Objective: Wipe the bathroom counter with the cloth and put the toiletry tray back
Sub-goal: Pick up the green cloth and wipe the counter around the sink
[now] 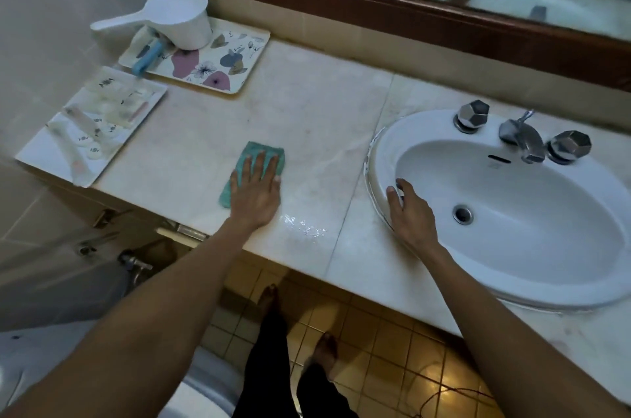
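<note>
Head view, the only one I have: my left hand lies flat, fingers spread, pressing the green cloth onto the desk near its front edge, left of the sink; pressing rather than clenching, nothing gripped. My right hand rests released on the sink rim, fingers draped over it, holding nothing. A wet sheen sits just right of the cloth, at the near edge; I judge wiping is under way, not finished, since the far half of the desk looks dry and faintly marked. The white toiletry tray, loaded with small packets, sits at the far-left corner, overhanging the near edge; a floral tray carrying a white scoop sits behind it. Left to do: finish wiping, then return the toiletry tray.
</note>
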### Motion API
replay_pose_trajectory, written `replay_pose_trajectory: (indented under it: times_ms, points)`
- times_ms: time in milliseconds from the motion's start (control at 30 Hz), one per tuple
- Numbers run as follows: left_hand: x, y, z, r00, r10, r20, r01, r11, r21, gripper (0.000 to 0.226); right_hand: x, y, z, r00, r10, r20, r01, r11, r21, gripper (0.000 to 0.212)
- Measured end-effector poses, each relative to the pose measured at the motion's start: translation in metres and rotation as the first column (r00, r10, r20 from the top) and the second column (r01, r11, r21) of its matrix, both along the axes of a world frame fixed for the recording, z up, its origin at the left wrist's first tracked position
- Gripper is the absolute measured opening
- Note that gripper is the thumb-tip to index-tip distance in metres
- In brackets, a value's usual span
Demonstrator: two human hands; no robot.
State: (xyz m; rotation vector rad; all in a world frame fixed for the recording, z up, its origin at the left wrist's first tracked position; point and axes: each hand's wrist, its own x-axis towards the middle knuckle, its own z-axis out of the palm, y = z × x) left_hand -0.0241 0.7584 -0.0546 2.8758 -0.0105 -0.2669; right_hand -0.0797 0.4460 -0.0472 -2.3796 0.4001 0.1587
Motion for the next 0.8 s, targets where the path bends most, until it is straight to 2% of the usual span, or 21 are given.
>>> replay_pose_trajectory:
  times_ms: [67,100,233,333,400,467,567,633,700,733,800]
  points:
    - [0.0,-0.041,0.002,0.997,0.081,-0.003,-0.081,0.996,-0.026,0.055,-0.003,-0.002,-0.001,1.0,-0.027,0.001,0.027,0.999,0.021,0.051]
    - [-0.006,-0.061,0.003,0.999,0.045,-0.003,-0.045,0.998,-0.044,0.056,-0.004,-0.002,-0.001,1.0,-0.03,0.007,0.03,0.999,0.03,0.05]
    - [-0.075,-0.11,-0.003,0.956,-0.293,-0.011,0.29,0.951,-0.11,0.056,-0.008,-0.005,0.002,0.999,-0.037,0.013,0.036,0.998,0.054,0.046]
    - [-0.114,-0.079,-0.012,0.816,-0.578,0.015,0.576,0.809,-0.115,0.054,-0.01,-0.005,0.004,1.0,-0.026,-0.003,0.026,0.999,0.035,0.047]
    - [-0.111,-0.035,-0.017,0.764,-0.644,0.035,0.644,0.759,-0.091,0.052,-0.01,-0.004,0.004,1.0,-0.022,-0.001,0.022,0.999,0.029,0.047]
    - [-0.088,0.009,-0.016,0.807,-0.59,0.016,0.59,0.807,-0.018,0.052,-0.01,-0.003,0.004,1.0,-0.031,0.002,0.031,0.999,0.021,0.046]
    - [-0.045,0.037,-0.009,0.941,-0.338,-0.02,0.338,0.941,0.005,0.053,-0.014,-0.003,-0.001,0.999,-0.043,0.011,0.043,0.999,-0.028,0.046]
    - [-0.031,0.015,-0.007,0.994,-0.11,-0.009,0.11,0.994,-0.016,0.055,-0.018,-0.003,-0.004,0.999,-0.041,0.033,0.044,0.996,-0.081,0.046]
    - [-0.035,-0.027,-0.007,0.997,0.072,0.007,-0.071,0.997,-0.036,0.057,-0.02,0.0,-0.005,0.998,-0.048,0.047,0.053,0.991,-0.122,0.047]
    - [-0.044,-0.049,-0.007,0.997,0.082,0.009,-0.082,0.996,-0.042,0.058,-0.02,0.001,-0.005,0.997,-0.054,0.051,0.061,0.988,-0.139,0.048]
    - [-0.074,-0.087,-0.011,0.998,-0.052,0.02,0.053,0.997,-0.061,0.058,-0.02,0.004,-0.004,0.996,-0.06,0.061,0.069,0.984,-0.165,0.048]
